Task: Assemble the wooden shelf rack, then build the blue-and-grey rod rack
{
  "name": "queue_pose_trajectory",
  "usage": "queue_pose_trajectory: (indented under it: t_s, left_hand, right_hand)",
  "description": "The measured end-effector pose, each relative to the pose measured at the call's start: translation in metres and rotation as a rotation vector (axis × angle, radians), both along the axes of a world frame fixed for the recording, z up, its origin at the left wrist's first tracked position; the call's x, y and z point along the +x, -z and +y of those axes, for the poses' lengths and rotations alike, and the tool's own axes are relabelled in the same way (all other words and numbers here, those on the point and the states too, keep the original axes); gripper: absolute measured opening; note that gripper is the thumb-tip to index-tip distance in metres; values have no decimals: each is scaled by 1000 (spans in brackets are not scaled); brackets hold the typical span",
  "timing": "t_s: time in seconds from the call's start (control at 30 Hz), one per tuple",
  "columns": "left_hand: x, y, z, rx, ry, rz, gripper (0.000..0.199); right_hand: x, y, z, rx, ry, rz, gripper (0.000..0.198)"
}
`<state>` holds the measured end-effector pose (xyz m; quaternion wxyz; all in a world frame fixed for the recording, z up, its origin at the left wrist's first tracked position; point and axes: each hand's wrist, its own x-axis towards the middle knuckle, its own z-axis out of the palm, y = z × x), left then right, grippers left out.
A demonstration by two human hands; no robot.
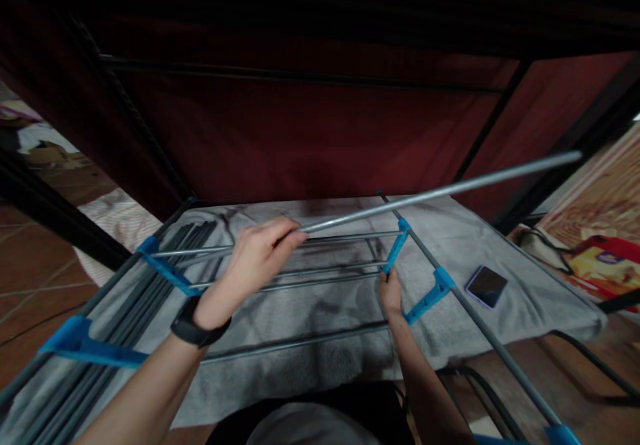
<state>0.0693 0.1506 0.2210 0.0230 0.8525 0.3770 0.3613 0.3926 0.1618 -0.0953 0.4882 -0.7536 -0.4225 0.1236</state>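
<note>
My left hand [265,251], with a black band on its wrist, is closed around one end of a grey metal tube [440,192]. The tube slants up to the right, above the frame of a rack. Blue plastic brackets join this frame's long side poles [485,331] and thin crossbars [300,346]. Lower and to the right, my right hand [391,291] grips the lower end of a blue bracket [397,250], where a crossbar meets it. Another blue bracket [430,295] sits just right of that hand. On the left side are two more blue brackets [95,345].
Several loose grey tubes [117,328] lie along the left of the grey cloth [320,378]. A phone [486,287] rests on the cloth at the right. Behind stands a dark red fabric panel [310,138] in a black frame. A red and yellow package [607,265] is at the far right.
</note>
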Motion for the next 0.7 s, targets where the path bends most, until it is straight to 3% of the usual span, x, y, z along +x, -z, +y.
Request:
queue_pose_trajectory:
  t_s: [0.1, 0.33, 0.57, 0.7]
  left_hand:
    - [-8, 41, -20, -20, 78, -35, 27]
    - [-45, 129, -39, -123, -3, 77, 30]
    - [-64, 178, -38, -157, -84, 220, 36]
    - [-71, 201, -31, -153, -144, 277, 39]
  right_hand:
    - [0, -2, -1, -6, -11, 2, 43]
    - [4, -5, -5, -12, -33, 12, 38]
    - [7, -5, -7, 30, -93, 25, 28]
    - [7, 0, -11, 61, -91, -23, 36]
